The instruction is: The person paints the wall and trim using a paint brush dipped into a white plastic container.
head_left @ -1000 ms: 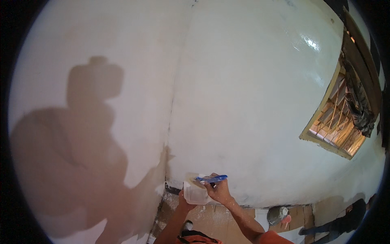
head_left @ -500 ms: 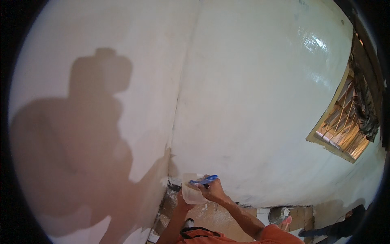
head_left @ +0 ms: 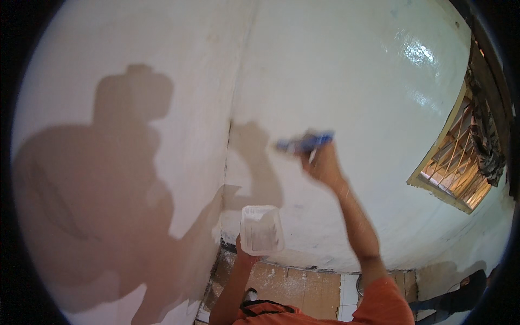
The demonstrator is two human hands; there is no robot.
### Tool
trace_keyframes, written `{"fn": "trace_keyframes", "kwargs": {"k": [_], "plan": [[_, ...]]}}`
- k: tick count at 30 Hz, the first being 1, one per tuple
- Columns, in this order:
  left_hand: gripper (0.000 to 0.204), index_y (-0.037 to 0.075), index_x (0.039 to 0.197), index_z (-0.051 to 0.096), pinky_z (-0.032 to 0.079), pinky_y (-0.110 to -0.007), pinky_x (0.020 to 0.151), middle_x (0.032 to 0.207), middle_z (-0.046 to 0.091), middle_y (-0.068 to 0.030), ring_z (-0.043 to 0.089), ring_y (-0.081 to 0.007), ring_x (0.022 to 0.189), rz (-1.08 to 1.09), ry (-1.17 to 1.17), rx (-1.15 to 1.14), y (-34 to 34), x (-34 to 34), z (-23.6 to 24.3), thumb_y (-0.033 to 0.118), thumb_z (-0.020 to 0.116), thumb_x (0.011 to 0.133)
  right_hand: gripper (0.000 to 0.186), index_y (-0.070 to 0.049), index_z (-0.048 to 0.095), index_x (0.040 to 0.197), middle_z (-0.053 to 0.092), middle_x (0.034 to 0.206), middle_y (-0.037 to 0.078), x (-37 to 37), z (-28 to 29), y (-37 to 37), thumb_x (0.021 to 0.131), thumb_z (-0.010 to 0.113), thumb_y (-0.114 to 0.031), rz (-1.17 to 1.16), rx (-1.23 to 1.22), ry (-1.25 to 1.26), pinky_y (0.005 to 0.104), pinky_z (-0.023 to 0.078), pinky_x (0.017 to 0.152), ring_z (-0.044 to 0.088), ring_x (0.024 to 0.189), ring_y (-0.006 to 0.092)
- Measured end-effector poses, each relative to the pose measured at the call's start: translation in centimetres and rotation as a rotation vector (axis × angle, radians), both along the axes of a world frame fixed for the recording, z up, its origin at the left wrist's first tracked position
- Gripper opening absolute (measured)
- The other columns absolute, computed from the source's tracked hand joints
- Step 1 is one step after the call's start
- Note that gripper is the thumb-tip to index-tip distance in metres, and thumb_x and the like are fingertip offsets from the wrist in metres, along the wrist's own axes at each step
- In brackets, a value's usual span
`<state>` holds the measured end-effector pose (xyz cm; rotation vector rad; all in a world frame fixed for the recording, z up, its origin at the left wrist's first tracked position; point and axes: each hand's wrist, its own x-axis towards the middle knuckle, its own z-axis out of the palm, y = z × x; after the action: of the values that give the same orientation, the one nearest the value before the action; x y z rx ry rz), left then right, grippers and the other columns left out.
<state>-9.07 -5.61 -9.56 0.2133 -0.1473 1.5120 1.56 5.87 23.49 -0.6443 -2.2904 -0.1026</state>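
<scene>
Both hands occupied. Right hand (head_left: pixel 324 167) is closed around a blue brush (head_left: pixel 307 142), raised in front of the glossy wall (head_left: pixel 346 81), its tip pointing left toward the corner (head_left: pixel 229 130). Brush and fingers are blurred; cannot tell whether the bristles touch the wall or sit just off it. Left hand (head_left: pixel 247 259) grips a white plastic tub (head_left: pixel 262 250) low, near the foot of the corner, from its left side and underneath; most of the fingers are hidden. Tub mouth faces the camera; pale residue shows inside, depth of contents not readable. Judged risks: (1) The tub seems to be carried by one hand only, so a slip of that grip or a further tilt could spill whatever is in it onto the speckled brown floor (head_left: pixel 317 287). (2) An overloaded brush swung this fast, if the blur is a true sign of speed, could fling drops onto the orange sleeve (head_left: pixel 384 303) or floor. (3) The dark shadow (head_left: pixel 130 114) covers much of the adjoining wall (head_left: pixel 189 70), and the arm's shadow falls by the corner; poor light there could hide missed patches. (4) Overreaching leftward could knock the brush against the adjoining wall. Barred window (head_left: pixel 452 157) lies well apart, far right.
</scene>
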Motion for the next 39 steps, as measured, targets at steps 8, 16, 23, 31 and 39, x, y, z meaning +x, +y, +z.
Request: {"fn": "trace_keyframes", "kwargs": {"k": [8,16,23,31,39], "plan": [[0.067,0.009,0.145,0.038,0.041,-0.061,0.103,0.142,0.046,-0.0174,0.049,-0.0406,0.126,0.030,-0.021,-0.032,-1.8,0.1,-6.4,0.050,0.043,0.092,0.022,0.001,0.069,0.082,0.063,0.068,0.018,-4.4,23.5,12.0,0.083,0.070,-0.021,-0.036,0.672,0.126,0.0370,0.048,0.056,0.060,0.056,0.0291],[0.067,0.010,0.145,0.037,0.040,-0.060,0.104,0.143,0.046,-0.0164,0.048,-0.0391,0.127,0.052,0.009,-0.177,-4.9,0.7,-8.6,0.049,0.045,0.091,0.010,0.002,0.067,0.081,0.067,0.074,0.020,-4.8,29.8,12.9,0.080,0.064,-0.008,0.037,1.089,0.154,0.0397,0.050,0.061,0.066,0.068,0.0326],[0.066,0.011,0.146,0.037,0.039,-0.058,0.105,0.143,0.045,-0.0155,0.047,-0.0374,0.128,0.073,0.027,-0.197,-7.4,0.3,-9.4,0.048,0.045,0.092,0.038,-0.002,0.066,0.104,0.061,0.113,0.022,-4.7,8.5,12.2,0.067,0.069,-0.009,-0.028,0.820,-0.187,0.0408,0.057,0.072,0.067,0.084,0.0334],[0.065,0.011,0.146,0.037,0.038,-0.056,0.106,0.144,0.045,-0.0144,0.046,-0.0355,0.129,0.124,0.063,-0.220,-10.8,-0.1,-9.3,0.047,0.046,0.093,0.020,-0.002,0.065,0.093,0.059,0.083,0.015,-7.3,1.3,10.9,0.073,0.069,-0.001,0.090,0.243,-0.136,0.0425,0.048,0.060,0.057,0.066,0.0358],[0.063,0.012,0.146,0.037,0.037,-0.054,0.108,0.144,0.044,-0.0134,0.045,-0.0335,0.130,0.174,0.081,-0.250,-14.4,0.2,-10.4,0.046,0.046,0.093,0.009,-0.002,0.064,0.086,0.057,0.080,0.014,-10.1,18.8,9.8,0.080,0.067,-0.008,-0.029,0.884,0.057,0.0426,0.051,0.058,0.060,0.065,0.0356]]}}
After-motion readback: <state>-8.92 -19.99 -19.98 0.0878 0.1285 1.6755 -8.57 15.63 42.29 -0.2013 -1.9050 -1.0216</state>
